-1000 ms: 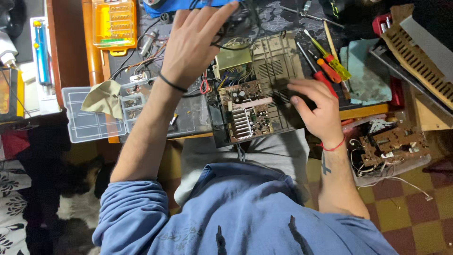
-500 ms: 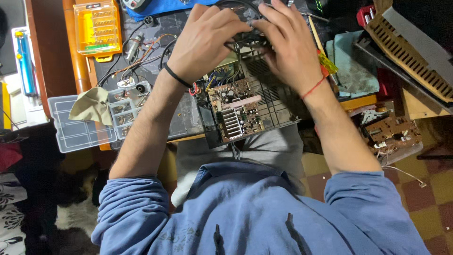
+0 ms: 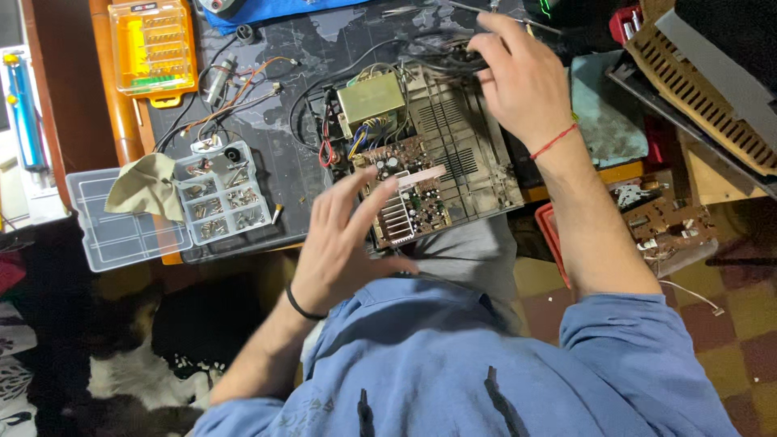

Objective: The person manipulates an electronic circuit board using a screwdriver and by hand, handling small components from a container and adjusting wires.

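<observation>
So the opened amplifier chassis sits at the front edge of my desk, circuit board toward me, transformer behind it. My right hand has its grip closed on the black cable bundle at the chassis's far edge. My left hand hovers over the board, fingers spread, holding nothing. Best bet, I think: tug the cables gently and brace the frame, not the components.
</observation>
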